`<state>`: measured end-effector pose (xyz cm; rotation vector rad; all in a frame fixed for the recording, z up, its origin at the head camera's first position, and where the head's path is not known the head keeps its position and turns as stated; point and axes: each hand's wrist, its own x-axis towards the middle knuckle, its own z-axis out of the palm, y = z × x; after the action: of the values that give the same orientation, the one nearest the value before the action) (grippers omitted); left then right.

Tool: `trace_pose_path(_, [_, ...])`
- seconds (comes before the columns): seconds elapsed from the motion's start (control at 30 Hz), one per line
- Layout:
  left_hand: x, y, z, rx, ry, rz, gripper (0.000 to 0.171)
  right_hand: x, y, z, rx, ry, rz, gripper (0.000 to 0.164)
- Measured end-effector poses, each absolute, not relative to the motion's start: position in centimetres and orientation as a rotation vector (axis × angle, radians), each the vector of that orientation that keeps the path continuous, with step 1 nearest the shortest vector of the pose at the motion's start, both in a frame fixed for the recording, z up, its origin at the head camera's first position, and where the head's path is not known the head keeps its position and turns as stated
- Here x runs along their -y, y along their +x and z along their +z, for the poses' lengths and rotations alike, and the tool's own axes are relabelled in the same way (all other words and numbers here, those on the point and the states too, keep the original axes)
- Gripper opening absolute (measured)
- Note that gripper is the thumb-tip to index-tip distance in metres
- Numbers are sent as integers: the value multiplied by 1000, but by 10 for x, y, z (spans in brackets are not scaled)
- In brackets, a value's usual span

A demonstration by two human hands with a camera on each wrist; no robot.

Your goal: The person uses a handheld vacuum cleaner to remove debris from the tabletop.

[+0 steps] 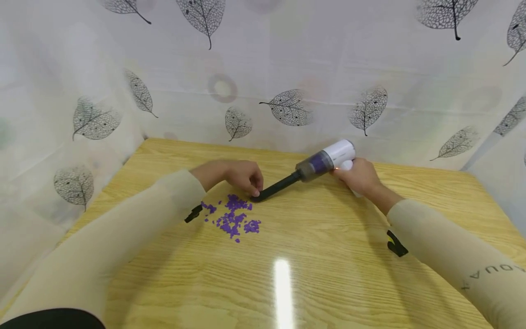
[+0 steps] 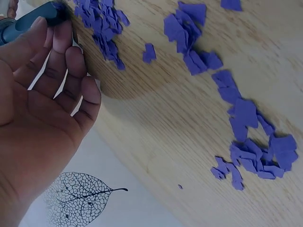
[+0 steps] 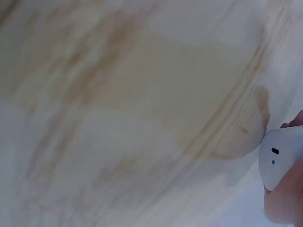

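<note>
A white and grey handheld vacuum cleaner (image 1: 339, 153) with a purple-tinted clear section slants over the table, its long black nozzle (image 1: 279, 185) pointing down and left. My right hand (image 1: 359, 176) grips its handle; in the right wrist view the white handle end (image 3: 274, 158) shows at the edge, held by the fingers. My left hand (image 1: 242, 176) pinches the nozzle near its tip between thumb and finger. In the left wrist view the nozzle tip (image 2: 45, 16) lies beside a heap of purple paper scraps (image 2: 102, 28). More purple scraps (image 1: 232, 219) are scattered on the wood below and left of the tip.
The wood-grain table (image 1: 320, 256) ends at a white curtain (image 1: 263, 59) with dark leaf prints behind it and at both sides. A bright light reflection (image 1: 282, 292) lies on the near part of the tabletop.
</note>
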<state>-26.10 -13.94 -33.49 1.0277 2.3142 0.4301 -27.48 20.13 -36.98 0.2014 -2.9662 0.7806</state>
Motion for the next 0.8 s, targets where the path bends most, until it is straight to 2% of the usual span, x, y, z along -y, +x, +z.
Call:
trace_pose_path(0.37, [129,-254,-337,-2250,1011,509,17,-212,-272,-370,2940,158,843,40])
trace_pose_path(0.8, [128,-254,-333,-2235,984,618,14,-221,-267,-372,2944,180,819,40])
